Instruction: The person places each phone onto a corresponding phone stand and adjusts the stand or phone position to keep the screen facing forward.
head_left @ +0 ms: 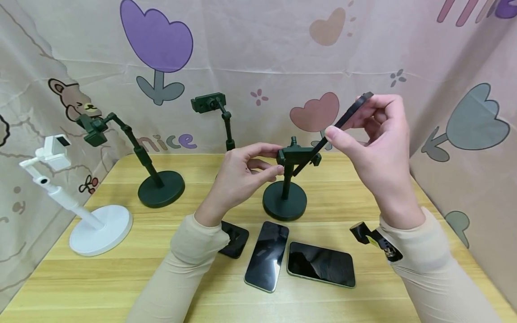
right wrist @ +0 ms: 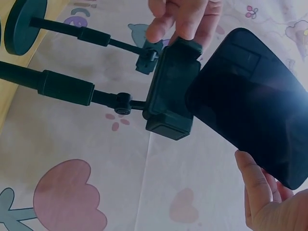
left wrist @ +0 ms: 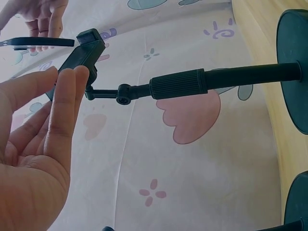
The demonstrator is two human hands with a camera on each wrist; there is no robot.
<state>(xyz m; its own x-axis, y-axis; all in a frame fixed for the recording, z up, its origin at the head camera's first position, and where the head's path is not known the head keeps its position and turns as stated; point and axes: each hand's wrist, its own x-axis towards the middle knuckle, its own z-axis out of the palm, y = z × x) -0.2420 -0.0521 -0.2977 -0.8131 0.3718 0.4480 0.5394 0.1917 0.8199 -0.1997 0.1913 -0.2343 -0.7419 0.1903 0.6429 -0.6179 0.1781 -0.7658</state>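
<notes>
In the head view, my right hand [head_left: 385, 148] grips a dark smartphone [head_left: 350, 113] by its edges, thumb on one side and fingers on the other. The phone is tilted, its lower corner close to the clamp [head_left: 298, 155] of a dark green phone stand [head_left: 284, 204]. My left hand [head_left: 240, 175] holds the clamp's left end between thumb and fingers. In the right wrist view, the phone's black screen [right wrist: 250, 106] shows, and one corner overlaps the clamp's edge [right wrist: 175, 86].
Three phones lie on the wooden table: one upright-angled [head_left: 266, 258], one sideways [head_left: 321, 264], one partly under the left sleeve [head_left: 238, 242]. Two more green stands [head_left: 161, 188] [head_left: 209, 103] and a white stand [head_left: 101, 231] stand left and behind. A patterned curtain [head_left: 242, 45] backs the table.
</notes>
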